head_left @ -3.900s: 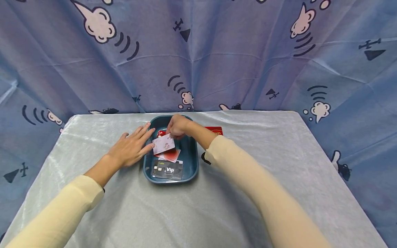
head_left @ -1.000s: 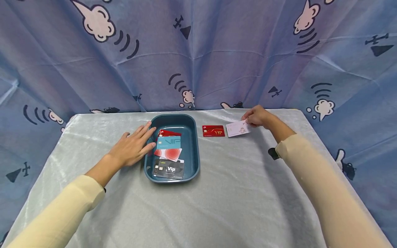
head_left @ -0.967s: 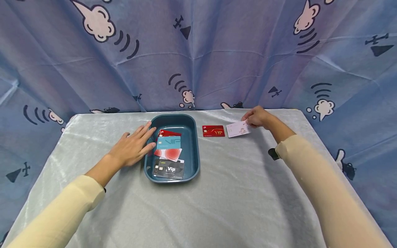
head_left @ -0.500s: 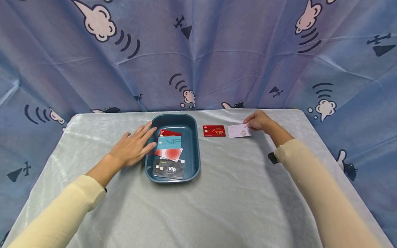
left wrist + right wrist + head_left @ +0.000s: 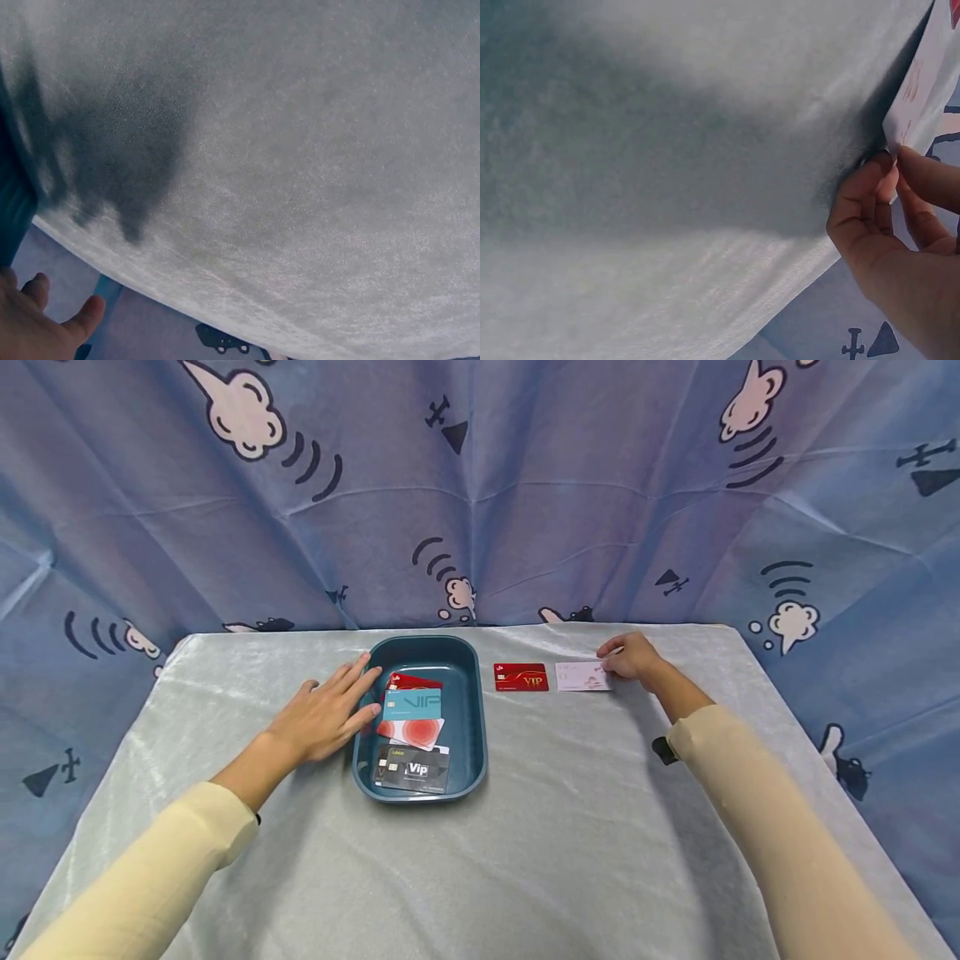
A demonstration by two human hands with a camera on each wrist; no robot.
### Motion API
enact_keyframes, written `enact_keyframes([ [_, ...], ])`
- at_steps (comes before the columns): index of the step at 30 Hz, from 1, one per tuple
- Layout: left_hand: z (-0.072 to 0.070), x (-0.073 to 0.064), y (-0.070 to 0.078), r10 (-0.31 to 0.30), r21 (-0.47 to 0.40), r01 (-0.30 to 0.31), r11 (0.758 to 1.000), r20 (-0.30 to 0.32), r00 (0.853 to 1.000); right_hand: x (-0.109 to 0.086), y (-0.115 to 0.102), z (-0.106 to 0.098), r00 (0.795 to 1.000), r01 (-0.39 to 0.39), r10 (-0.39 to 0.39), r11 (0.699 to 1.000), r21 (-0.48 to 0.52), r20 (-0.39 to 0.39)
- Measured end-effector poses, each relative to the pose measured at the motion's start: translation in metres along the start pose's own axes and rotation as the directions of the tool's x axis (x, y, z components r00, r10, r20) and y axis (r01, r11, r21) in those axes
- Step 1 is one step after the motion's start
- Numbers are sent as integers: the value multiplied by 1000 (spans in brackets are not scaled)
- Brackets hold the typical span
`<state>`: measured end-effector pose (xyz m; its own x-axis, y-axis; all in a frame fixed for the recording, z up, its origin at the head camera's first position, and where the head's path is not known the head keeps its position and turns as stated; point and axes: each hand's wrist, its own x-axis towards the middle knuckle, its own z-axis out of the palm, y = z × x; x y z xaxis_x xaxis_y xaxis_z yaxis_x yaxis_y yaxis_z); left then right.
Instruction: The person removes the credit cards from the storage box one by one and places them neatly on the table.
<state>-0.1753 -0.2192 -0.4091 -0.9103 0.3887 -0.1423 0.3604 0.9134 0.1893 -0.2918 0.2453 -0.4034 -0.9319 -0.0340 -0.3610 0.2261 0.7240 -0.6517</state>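
My left hand (image 5: 318, 718) lies with fingers spread against the left rim of the dark blue tray (image 5: 471, 718). In the tray, several plastic cards overlap: a red card (image 5: 416, 681), a light blue VIP card (image 5: 412, 703), a white card with red circles (image 5: 422, 732) and black Vip cards (image 5: 418, 768). To its right, a red VIP card (image 5: 521, 677) lies on the table. Beside that is a pale pink VIP card (image 5: 581, 676), its right end pinched between thumb and finger of my right hand (image 5: 632, 658). The right wrist view shows this card (image 5: 922, 86) edge-on at the fingertips.
A pale grey velvety cloth (image 5: 540, 827) covers the table. Right behind the table's far edge hangs a blue patterned curtain (image 5: 555, 510). The tray's raised walls stand between my left hand and the two cards on the cloth.
My right hand carried the pale pink card from the tray to the right of the red card. Over the last second it lowered and straightened, level with the red card. The left hand stayed put.
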Motion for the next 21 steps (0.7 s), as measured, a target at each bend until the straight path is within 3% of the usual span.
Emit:
enact_keyframes([
  [5,0,0,1,-1,0,1,1000,3,1000,1,1,0,1000,-23,23,1000,9,12],
  [10,1,0,1,-1,5,1,1000,-1,1000,-4,-10,1,1000,-11,12,998,-54,4],
  [15,0,0,1,4,3,-4,1000,-2,1000,-9,-37,9,998,57,-59,994,-91,-19],
  [21,-1,-1,1,2,3,-2,1000,2,1000,-18,-80,27,988,153,-151,986,-60,38],
])
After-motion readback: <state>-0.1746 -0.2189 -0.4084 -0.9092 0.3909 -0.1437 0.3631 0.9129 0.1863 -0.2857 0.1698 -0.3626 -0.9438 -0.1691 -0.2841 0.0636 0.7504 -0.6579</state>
